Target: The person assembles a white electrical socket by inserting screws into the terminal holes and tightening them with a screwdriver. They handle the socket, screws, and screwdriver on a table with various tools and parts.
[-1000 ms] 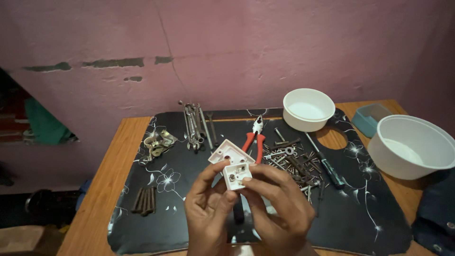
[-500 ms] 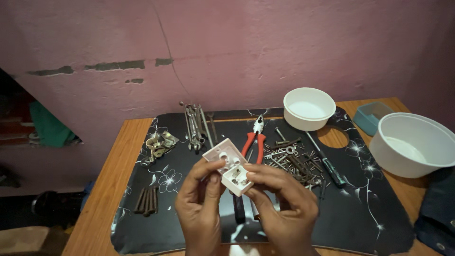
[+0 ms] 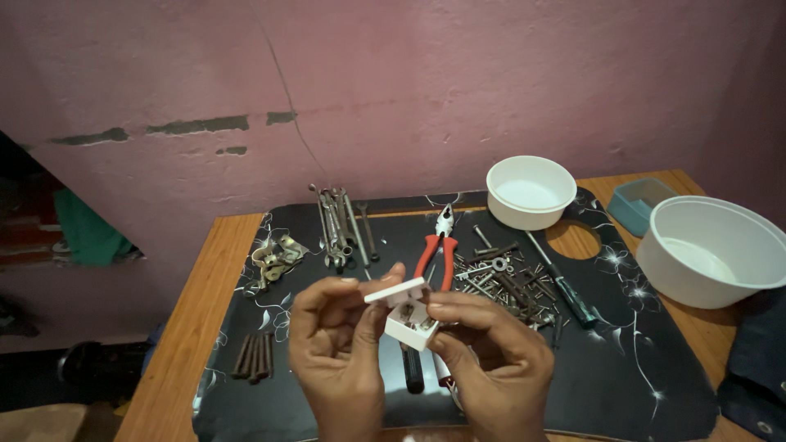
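We record both hands pinched on a small white plastic switch housing above the mat's centre — left hand at its 9 o'clock, right hand at 4 o'clock — red-handled pliers lying beyond at 12 o'clock.

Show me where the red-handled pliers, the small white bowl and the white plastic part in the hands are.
red-handled pliers (image 3: 448, 250): head view, on the right red handle.
small white bowl (image 3: 524, 214): head view, on the front outer wall.
white plastic part (image 3: 407, 330): head view, on its lower white body, between both hands.
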